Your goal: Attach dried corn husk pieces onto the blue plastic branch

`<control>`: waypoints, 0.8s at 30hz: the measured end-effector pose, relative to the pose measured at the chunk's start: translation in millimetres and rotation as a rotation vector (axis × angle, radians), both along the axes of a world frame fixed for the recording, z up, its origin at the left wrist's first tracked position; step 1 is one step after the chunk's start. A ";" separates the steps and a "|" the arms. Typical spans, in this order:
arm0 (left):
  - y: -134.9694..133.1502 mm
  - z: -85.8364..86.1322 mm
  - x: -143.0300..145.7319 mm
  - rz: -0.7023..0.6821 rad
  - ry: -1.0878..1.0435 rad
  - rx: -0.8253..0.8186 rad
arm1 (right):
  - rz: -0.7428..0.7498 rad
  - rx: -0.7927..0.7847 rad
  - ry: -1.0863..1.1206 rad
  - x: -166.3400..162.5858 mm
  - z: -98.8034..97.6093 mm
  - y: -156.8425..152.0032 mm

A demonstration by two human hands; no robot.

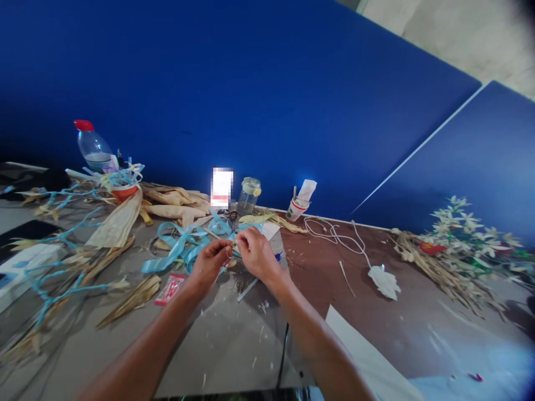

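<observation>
My left hand (212, 260) and my right hand (256, 253) meet over the middle of the table, both with fingers pinched together. Between them runs a thin pale stick or strip (217, 236) that slants up to the left. What the fingertips grip beyond that is too small to make out. Loops of light blue ribbon (179, 248) lie just behind and to the left of my left hand. Small scraps lie on the grey board (225, 340) under my wrists.
Dried corn husks (119, 223) and blue-wrapped stems (54, 281) cover the left side. At the back stand a red-capped bottle (92, 147), a glass jar (249, 196) and a paper cup (297, 207). A white cable (334, 234), a white leaf (385, 281) and husk flowers (463, 245) lie right.
</observation>
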State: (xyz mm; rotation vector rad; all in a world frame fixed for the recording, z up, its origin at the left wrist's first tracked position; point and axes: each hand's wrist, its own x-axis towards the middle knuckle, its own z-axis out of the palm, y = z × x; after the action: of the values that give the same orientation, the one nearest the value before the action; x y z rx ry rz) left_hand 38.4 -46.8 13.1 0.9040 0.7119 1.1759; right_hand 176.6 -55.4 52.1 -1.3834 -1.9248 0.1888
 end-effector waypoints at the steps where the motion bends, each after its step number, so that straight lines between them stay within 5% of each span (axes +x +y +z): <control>1: -0.1 -0.1 0.2 0.001 -0.001 -0.005 | -0.010 -0.002 0.011 -0.3 0.0 -0.6; 12: -1.5 9.0 1.0 0.043 -0.118 -0.139 | -0.097 -0.101 0.178 16.1 -6.6 -12.3; 20: 0.0 7.5 -2.0 0.052 -0.148 -0.155 | -0.429 -0.391 -0.265 67.6 -26.6 -71.0; 24: 1.9 1.4 -1.2 0.027 -0.142 -0.139 | -0.464 -0.529 -0.402 71.4 -28.9 -90.7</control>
State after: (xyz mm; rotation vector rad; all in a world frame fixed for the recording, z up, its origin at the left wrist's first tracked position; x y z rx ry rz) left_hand 37.2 -44.9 14.4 0.6898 0.6832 1.1868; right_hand 248.0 -146.2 23.2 -2.3301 -1.8684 0.2141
